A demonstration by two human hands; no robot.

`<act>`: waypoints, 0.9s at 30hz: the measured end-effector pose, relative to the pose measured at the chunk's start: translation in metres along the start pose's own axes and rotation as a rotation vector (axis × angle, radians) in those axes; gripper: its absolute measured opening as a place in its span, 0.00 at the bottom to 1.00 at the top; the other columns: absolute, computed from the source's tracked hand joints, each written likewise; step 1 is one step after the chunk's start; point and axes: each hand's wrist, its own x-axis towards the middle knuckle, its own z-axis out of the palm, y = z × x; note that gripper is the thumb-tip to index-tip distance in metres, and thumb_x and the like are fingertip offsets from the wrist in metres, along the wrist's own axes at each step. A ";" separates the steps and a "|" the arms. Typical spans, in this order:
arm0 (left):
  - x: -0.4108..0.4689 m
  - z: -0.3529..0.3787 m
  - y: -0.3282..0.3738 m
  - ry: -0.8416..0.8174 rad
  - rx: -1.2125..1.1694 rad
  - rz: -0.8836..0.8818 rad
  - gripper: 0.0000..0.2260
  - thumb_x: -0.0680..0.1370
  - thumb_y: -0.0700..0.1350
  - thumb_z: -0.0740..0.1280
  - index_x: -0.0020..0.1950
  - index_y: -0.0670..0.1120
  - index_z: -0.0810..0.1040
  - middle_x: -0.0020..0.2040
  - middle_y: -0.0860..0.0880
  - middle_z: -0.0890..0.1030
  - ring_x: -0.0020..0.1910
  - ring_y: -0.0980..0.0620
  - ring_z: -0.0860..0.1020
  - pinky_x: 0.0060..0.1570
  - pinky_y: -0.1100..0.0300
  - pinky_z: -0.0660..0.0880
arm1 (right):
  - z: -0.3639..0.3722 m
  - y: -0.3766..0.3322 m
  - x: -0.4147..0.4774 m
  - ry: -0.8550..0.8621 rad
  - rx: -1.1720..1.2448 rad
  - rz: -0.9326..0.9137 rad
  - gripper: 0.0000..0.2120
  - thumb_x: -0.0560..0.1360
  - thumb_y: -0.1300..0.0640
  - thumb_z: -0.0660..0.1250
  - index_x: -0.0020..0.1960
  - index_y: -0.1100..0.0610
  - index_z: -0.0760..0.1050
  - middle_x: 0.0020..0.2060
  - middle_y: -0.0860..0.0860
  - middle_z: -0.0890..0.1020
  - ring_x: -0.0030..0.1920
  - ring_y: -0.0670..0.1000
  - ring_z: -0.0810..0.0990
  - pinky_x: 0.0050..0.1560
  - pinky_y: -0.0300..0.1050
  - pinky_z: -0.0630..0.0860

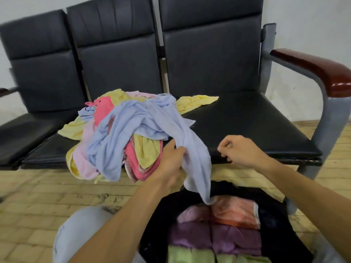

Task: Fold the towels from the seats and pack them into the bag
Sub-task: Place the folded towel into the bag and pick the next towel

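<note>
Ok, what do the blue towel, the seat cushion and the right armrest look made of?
The blue towel: soft matte cloth, probably terry or microfibre; it drapes in limp folds. The seat cushion: black leather or vinyl, shiny, smooth. The armrest: glossy reddish-brown, likely varnished wood; highlight along its edge.

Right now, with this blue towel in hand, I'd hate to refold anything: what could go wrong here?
1. The blue towel that the left hand grips is wound through the pile, which overhangs the seat edge. Pulling may drag other towels onto the floor.
2. Its loose corner hangs into the bag onto the folded towels and could ruffle them.
</note>
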 end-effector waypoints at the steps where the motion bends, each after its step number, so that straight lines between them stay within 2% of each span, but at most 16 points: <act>1: -0.004 -0.003 0.001 0.002 0.024 0.004 0.12 0.78 0.33 0.58 0.57 0.43 0.75 0.49 0.44 0.81 0.47 0.49 0.78 0.51 0.51 0.76 | 0.004 -0.001 0.003 0.029 -0.029 -0.020 0.05 0.79 0.54 0.65 0.47 0.53 0.78 0.42 0.48 0.83 0.42 0.49 0.82 0.42 0.45 0.79; 3: -0.013 -0.009 0.001 -0.049 0.070 0.006 0.12 0.77 0.33 0.58 0.53 0.46 0.76 0.46 0.48 0.80 0.46 0.50 0.79 0.51 0.50 0.77 | 0.016 -0.003 0.010 0.046 -0.046 -0.023 0.05 0.79 0.54 0.64 0.51 0.53 0.78 0.45 0.48 0.82 0.46 0.49 0.80 0.41 0.42 0.75; 5: -0.019 -0.015 -0.002 -0.152 0.096 -0.018 0.15 0.75 0.33 0.58 0.53 0.47 0.79 0.49 0.45 0.83 0.49 0.47 0.80 0.50 0.50 0.76 | 0.030 -0.004 0.018 0.044 -0.037 -0.009 0.07 0.79 0.53 0.65 0.54 0.54 0.78 0.49 0.50 0.82 0.51 0.51 0.79 0.47 0.44 0.74; 7: -0.023 -0.017 -0.004 -0.211 0.099 -0.029 0.19 0.73 0.34 0.58 0.57 0.47 0.81 0.54 0.43 0.83 0.56 0.42 0.80 0.56 0.45 0.76 | 0.042 -0.008 0.025 0.063 -0.015 -0.006 0.09 0.79 0.52 0.65 0.55 0.55 0.78 0.52 0.51 0.82 0.55 0.52 0.78 0.51 0.44 0.73; 10: -0.021 -0.016 -0.005 -0.252 0.036 -0.072 0.20 0.71 0.34 0.59 0.58 0.46 0.81 0.57 0.38 0.80 0.59 0.37 0.78 0.62 0.41 0.72 | 0.052 -0.017 0.033 0.064 -0.012 -0.004 0.08 0.79 0.56 0.65 0.55 0.57 0.78 0.51 0.54 0.82 0.52 0.54 0.79 0.52 0.47 0.77; 13: -0.022 -0.014 -0.007 -0.248 -0.004 -0.090 0.15 0.75 0.32 0.58 0.58 0.37 0.79 0.54 0.35 0.81 0.50 0.43 0.79 0.52 0.50 0.76 | 0.061 -0.023 0.034 0.021 -0.226 -0.062 0.04 0.79 0.58 0.63 0.48 0.57 0.75 0.45 0.55 0.80 0.44 0.54 0.79 0.50 0.52 0.80; 16: -0.022 -0.017 -0.009 -0.198 -0.052 -0.071 0.11 0.76 0.35 0.60 0.54 0.34 0.79 0.42 0.42 0.82 0.38 0.51 0.80 0.36 0.61 0.76 | 0.065 -0.026 0.033 0.044 -0.315 -0.091 0.08 0.78 0.58 0.61 0.41 0.56 0.71 0.40 0.54 0.78 0.38 0.54 0.75 0.40 0.48 0.76; 17: -0.022 -0.019 -0.009 -0.159 -0.090 -0.061 0.10 0.75 0.37 0.61 0.52 0.35 0.79 0.41 0.43 0.81 0.36 0.52 0.79 0.33 0.62 0.74 | 0.064 -0.027 0.034 0.048 -0.280 -0.070 0.09 0.77 0.59 0.62 0.38 0.57 0.72 0.38 0.54 0.78 0.36 0.53 0.74 0.36 0.45 0.73; 19: -0.018 -0.028 -0.009 -0.076 -0.216 -0.058 0.10 0.75 0.42 0.63 0.51 0.38 0.78 0.43 0.44 0.81 0.40 0.51 0.79 0.38 0.60 0.74 | 0.059 -0.026 0.035 0.046 -0.136 -0.018 0.11 0.76 0.60 0.64 0.37 0.61 0.76 0.35 0.56 0.78 0.35 0.52 0.74 0.33 0.41 0.70; 21: -0.014 -0.037 -0.008 -0.041 -0.299 -0.059 0.12 0.78 0.47 0.63 0.55 0.41 0.79 0.50 0.48 0.83 0.48 0.50 0.81 0.47 0.57 0.75 | 0.051 -0.023 0.035 0.065 0.073 0.004 0.09 0.74 0.60 0.66 0.41 0.64 0.81 0.38 0.56 0.81 0.38 0.51 0.77 0.35 0.40 0.72; 23: -0.011 -0.044 -0.008 -0.028 -0.328 -0.093 0.14 0.79 0.51 0.64 0.59 0.45 0.81 0.54 0.50 0.84 0.53 0.51 0.82 0.52 0.56 0.75 | 0.041 -0.021 0.031 0.094 0.288 0.041 0.06 0.74 0.59 0.67 0.42 0.60 0.81 0.41 0.52 0.82 0.42 0.49 0.77 0.38 0.41 0.73; 25: -0.009 -0.048 -0.011 0.019 -0.327 -0.127 0.11 0.78 0.48 0.67 0.55 0.44 0.82 0.51 0.49 0.85 0.49 0.50 0.82 0.46 0.57 0.76 | 0.030 -0.019 0.029 0.125 0.453 0.089 0.06 0.75 0.58 0.66 0.41 0.59 0.78 0.42 0.51 0.80 0.44 0.50 0.76 0.42 0.44 0.73; 27: -0.007 -0.053 -0.015 0.098 -0.316 -0.144 0.03 0.76 0.43 0.67 0.44 0.44 0.79 0.42 0.49 0.83 0.40 0.49 0.79 0.38 0.57 0.73 | 0.015 -0.019 0.027 0.179 0.564 0.159 0.07 0.76 0.57 0.64 0.40 0.57 0.75 0.41 0.52 0.77 0.44 0.52 0.75 0.46 0.48 0.73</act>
